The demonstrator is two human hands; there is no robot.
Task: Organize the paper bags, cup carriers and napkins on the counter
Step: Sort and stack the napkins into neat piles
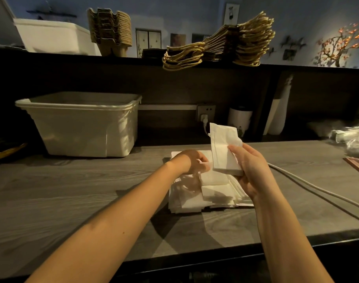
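A loose pile of white napkins (213, 190) lies on the grey counter (72, 190), partly inside clear plastic wrap. My right hand (252, 172) holds a small stack of folded napkins (223, 148) upright above the pile. My left hand (195, 161) rests on the far part of the pile, fingers curled on a napkin there. On the upper shelf stand a stack of brown cup carriers (110, 30) at the left and a slumped stack of paper bags with twisted handles (229, 41) in the middle.
A large white plastic bin (82, 123) sits on the counter at back left. A white cable (317, 190) runs across the right side from a wall socket (205, 114). A white canister (239, 120) stands at the back. Crumpled plastic (352, 137) lies far right.
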